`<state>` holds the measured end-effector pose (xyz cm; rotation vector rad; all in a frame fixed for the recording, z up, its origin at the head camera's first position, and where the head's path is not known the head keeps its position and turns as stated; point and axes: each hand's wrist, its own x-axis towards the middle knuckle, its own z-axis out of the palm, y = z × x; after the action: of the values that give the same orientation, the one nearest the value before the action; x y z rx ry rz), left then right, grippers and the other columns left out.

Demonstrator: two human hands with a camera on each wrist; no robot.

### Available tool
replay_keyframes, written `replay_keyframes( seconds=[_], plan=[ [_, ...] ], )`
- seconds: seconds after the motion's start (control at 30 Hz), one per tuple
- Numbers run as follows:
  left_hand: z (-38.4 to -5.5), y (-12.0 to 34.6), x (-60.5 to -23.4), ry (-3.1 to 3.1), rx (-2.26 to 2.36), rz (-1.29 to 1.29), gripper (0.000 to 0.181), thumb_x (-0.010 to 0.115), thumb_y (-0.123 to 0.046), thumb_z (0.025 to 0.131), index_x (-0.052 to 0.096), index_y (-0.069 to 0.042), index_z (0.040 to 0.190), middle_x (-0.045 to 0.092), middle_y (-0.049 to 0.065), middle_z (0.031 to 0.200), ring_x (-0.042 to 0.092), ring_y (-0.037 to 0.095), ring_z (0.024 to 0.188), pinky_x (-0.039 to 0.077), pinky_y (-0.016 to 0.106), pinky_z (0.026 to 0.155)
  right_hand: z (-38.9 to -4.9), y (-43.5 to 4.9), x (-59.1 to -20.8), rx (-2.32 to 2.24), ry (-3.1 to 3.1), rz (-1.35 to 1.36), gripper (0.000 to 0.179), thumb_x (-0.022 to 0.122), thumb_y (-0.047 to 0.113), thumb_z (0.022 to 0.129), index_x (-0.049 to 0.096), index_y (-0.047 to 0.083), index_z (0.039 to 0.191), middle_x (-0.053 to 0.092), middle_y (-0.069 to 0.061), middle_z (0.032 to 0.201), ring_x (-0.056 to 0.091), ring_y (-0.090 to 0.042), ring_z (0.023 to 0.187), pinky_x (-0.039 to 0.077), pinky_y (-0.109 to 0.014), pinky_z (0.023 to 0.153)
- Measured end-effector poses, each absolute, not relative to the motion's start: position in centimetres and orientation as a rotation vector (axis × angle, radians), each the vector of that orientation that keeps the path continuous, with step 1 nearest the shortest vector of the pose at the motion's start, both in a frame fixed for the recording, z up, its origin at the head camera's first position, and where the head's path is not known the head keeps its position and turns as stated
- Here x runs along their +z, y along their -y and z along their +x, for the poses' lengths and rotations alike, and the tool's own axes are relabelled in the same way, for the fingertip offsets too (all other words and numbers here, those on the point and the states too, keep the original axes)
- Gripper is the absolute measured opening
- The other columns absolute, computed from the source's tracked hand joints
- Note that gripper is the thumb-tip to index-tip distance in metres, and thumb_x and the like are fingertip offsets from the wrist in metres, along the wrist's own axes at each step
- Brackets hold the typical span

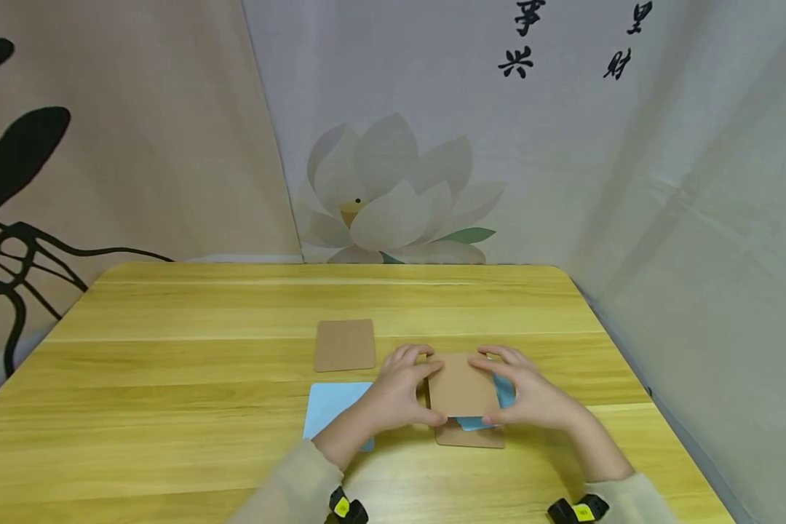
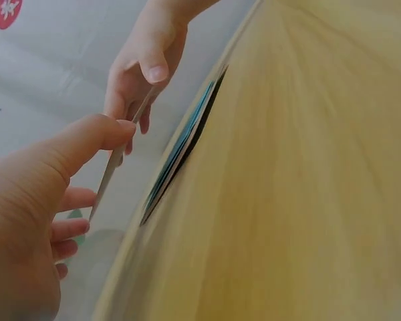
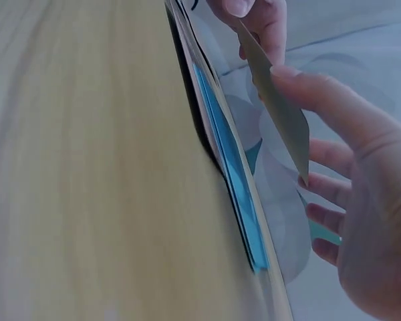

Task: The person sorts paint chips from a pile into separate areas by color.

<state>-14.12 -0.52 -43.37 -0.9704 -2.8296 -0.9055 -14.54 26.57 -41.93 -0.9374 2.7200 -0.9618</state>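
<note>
Lotus-printed white cloth (image 1: 550, 175) hung behind the yellow wood-grain bench (image 1: 170, 407).
My left hand (image 1: 401, 391) and right hand (image 1: 533, 394) pinched a square brown card (image 1: 463, 387) above a light-blue flat card (image 1: 506, 394).

Cannot see most of blue card (image 1: 505, 391) and upper part of lower brown card (image 1: 469, 437), covered by held card (image 1: 463, 386)
Cannot see part of left blue card (image 1: 330, 404), behind left hand (image 1: 399, 389) and forearm
Cannot count layers in pile (image 2: 184, 148), edge-on in both wrist views
Lose rest of left hand past left wrist view's left edge, of right hand (image 1: 527, 393) past right wrist view's right edge
Cannot follow sleeves (image 1: 295, 484) beyond head view's bottom edge
</note>
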Motion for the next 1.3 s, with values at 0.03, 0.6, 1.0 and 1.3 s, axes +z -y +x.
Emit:
replay_keyframes(
  seconds=[0.03, 0.6, 1.0, 1.3],
  plan=[
    [-14.1, 0.8, -43.3, 2.824, -0.908, -0.967, 0.081, 0.081, -0.049, 0.069, 0.056, -0.012, 0.135, 0.039, 0.007, 0.143, 0.027, 0.027, 0.134, 0.019, 0.053, 0.108, -14.6, -26.3, -41.9, -0.957, -2.722, -0.943, 0.084, 0.086, 0.04, 0.068, 0.048, 0.027, 0.142, 0.033, -0.006, 0.149, 0.024, -0.031, 0.135, 0.03, -0.066, 0.095],
    [-15.0, 7.5, -43.4, 2.774, -1.037, -0.865, 0.081, 0.086, -0.04, 0.065, 0.056, -0.01, 0.135, 0.04, 0.008, 0.143, 0.023, 0.029, 0.135, 0.02, 0.059, 0.105, -16.6, -19.4, -41.5, -0.901, -2.705, -1.004, 0.082, 0.083, 0.041, 0.072, 0.046, 0.023, 0.143, 0.029, -0.004, 0.151, 0.02, -0.031, 0.138, 0.026, -0.064, 0.1],
    [-16.4, 12.2, -44.0, 2.738, -1.099, -0.869, 0.084, 0.089, -0.034, 0.063, 0.055, -0.008, 0.136, 0.039, 0.013, 0.144, 0.027, 0.031, 0.132, 0.025, 0.062, 0.101, -18.4, -15.0, -42.4, -0.944, -2.672, -1.055, 0.081, 0.082, 0.042, 0.073, 0.047, 0.02, 0.143, 0.031, -0.007, 0.15, 0.022, -0.027, 0.137, 0.026, -0.06, 0.101],
    [-17.7, 14.9, -44.3, 2.738, -1.098, -0.866, 0.083, 0.088, -0.033, 0.065, 0.055, -0.005, 0.136, 0.038, 0.014, 0.144, 0.026, 0.036, 0.132, 0.023, 0.065, 0.099, -19.7, -12.3, -42.7, -0.931, -2.662, -1.038, 0.081, 0.079, 0.045, 0.076, 0.044, 0.02, 0.145, 0.027, -0.006, 0.152, 0.018, -0.027, 0.139, 0.026, -0.058, 0.103]
  ],
)
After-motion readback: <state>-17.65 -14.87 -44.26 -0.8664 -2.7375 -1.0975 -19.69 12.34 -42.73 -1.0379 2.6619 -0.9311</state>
